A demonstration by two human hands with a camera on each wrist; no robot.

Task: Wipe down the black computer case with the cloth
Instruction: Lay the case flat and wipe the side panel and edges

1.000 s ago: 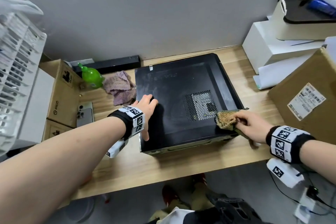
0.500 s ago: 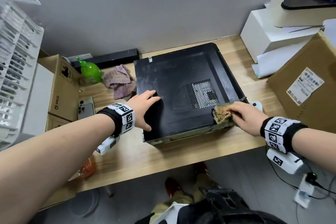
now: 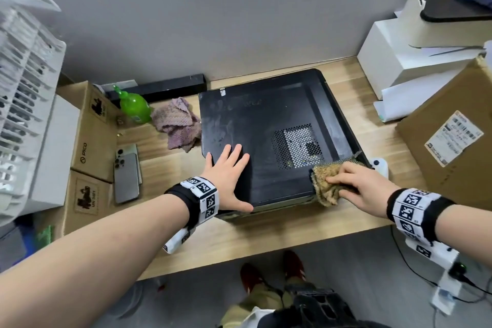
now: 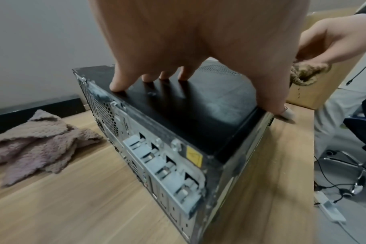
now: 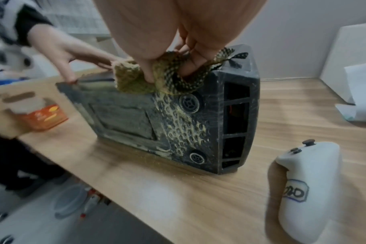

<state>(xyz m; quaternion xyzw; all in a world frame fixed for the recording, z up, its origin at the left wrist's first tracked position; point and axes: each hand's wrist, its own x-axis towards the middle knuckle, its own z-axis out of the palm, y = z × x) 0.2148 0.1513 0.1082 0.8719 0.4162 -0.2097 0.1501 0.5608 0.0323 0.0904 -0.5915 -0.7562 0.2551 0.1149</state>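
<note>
The black computer case (image 3: 269,125) lies on its side on the wooden desk, dusty, with a mesh vent in its top panel. My left hand (image 3: 229,173) rests flat on the panel's near left part, fingers spread, thumb over the front edge (image 4: 276,105). My right hand (image 3: 356,184) grips a tan cloth (image 3: 326,184) at the case's near right corner; the cloth (image 5: 148,76) is bunched between thumb and fingers and pressed onto the top edge of the case (image 5: 178,118). The case's rear ports (image 4: 161,161) show in the left wrist view.
A pinkish cloth (image 3: 177,125) and a green spray bottle (image 3: 134,106) lie left of the case. Phones (image 3: 126,173) and cardboard boxes (image 3: 93,130) sit further left. A large cardboard box (image 3: 447,136) and white boxes stand right. A white controller (image 5: 309,184) lies by the case's right side.
The right hand has shifted the tan cloth slightly along the near right corner. The left hand stays flat on the panel. The head view has moved a little.
</note>
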